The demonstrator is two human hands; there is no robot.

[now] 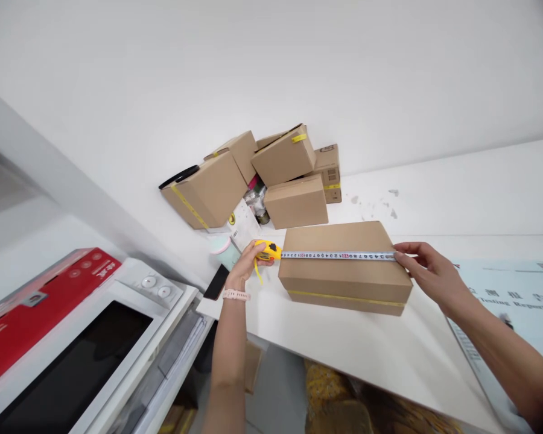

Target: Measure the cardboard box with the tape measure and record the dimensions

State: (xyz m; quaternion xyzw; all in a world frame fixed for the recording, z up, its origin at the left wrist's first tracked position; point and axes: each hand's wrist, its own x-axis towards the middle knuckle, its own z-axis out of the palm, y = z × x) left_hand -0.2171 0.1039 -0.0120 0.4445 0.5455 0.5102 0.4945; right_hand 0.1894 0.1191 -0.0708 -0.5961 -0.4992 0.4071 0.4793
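A tape measure (269, 251) stretches across a cardboard box (344, 278) on the white table (344, 343).
The left hand (245, 264) wraps the yellow case (274, 252), palm hidden; the right hand (428, 270) pinches the blade (326, 255), covering its tip. Beyond, silvery items (256, 200) are hard to identify.

Closed and upright on the white table (366, 337), long side to the front: a plain brown cardboard box (344, 277), with a yellow strip (344, 298) along the near side. Stretched straight over the top, a tape measure (274, 249): yellow-and-black case by the left edge, strap dangling, pale blade (330, 255) reaching the right edge, numerals black, tens in red.
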